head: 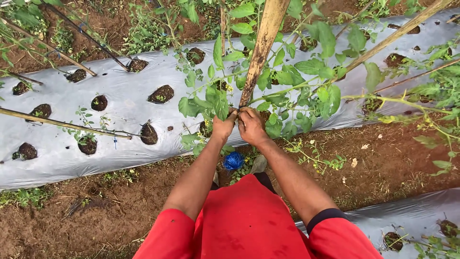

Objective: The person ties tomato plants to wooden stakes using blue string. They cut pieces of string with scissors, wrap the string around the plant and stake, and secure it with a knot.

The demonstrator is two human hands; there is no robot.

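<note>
A: Where is the slanted brown bamboo stake (262,45) held?
B: Its lower end is pinched by both the left hand (224,125) and right hand (251,124), fingers clenched; the long axis rises away, above silver plastic mulch (120,103)

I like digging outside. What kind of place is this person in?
Most likely a vegetable field or farm plot. Silver plastic sheeting covers a raised bed with planting holes, leafy plants climb a bamboo stake, and both hands work at that stake.

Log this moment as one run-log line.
left hand: pinching at bamboo stake | right hand: same spot, touching left | blue twine ball: on soil below | silver mulch sheet: under plants
</note>
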